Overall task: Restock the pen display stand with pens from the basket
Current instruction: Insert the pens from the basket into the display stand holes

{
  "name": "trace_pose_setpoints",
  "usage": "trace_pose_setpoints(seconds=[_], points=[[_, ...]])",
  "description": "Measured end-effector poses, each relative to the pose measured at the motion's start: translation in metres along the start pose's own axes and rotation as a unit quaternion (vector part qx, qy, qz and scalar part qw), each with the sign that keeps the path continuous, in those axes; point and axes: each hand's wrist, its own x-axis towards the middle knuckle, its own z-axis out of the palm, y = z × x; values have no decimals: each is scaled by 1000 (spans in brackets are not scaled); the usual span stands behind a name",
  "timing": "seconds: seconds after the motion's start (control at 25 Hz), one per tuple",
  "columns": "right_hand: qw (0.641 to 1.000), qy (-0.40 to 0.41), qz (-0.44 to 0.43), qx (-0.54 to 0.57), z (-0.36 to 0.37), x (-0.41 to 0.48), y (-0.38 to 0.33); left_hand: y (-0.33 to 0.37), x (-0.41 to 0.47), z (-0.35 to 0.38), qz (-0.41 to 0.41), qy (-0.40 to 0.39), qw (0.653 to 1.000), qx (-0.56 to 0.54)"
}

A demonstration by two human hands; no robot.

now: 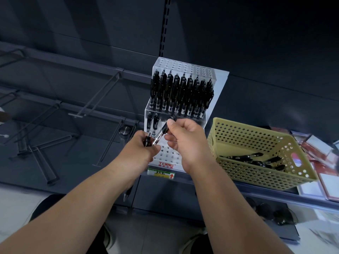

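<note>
- Now, mid-restock: right hand pinches one pen; left hand grips what seem spare pens.
- Next: seat it in the display stand, twelve o'clock of the hands; basket at three.

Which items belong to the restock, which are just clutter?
Job: white perforated plastic display stand; yellow perforated plastic basket; black pens in it; clear-barrelled pen pinched by right hand; spare pens gripped by left hand.
Lying about: grey metal hooks; red-and-white packs.

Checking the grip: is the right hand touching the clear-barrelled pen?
Touching. The head view shows the right hand pinching the pen between thumb and fingertips near its upper end.
</note>
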Motion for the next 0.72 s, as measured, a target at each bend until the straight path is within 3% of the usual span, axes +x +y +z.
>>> trace_pose_setpoints(seconds=[0.24,0.4,0.52,0.72], points=[[999,33,-22,-8,-2,3,-3,-2,4,-1,-10,9,1000,-12],[991,73,-107,-37,-9,12,-9,-8,18,-15,-54,62,993,-81],[975,90,-181,-88,-9,20,-9,-10,23,-20,-113,50,975,-184],[960,81,-228,-143,-2,26,-3,-13,28,-23,-122,62,974,-179]])
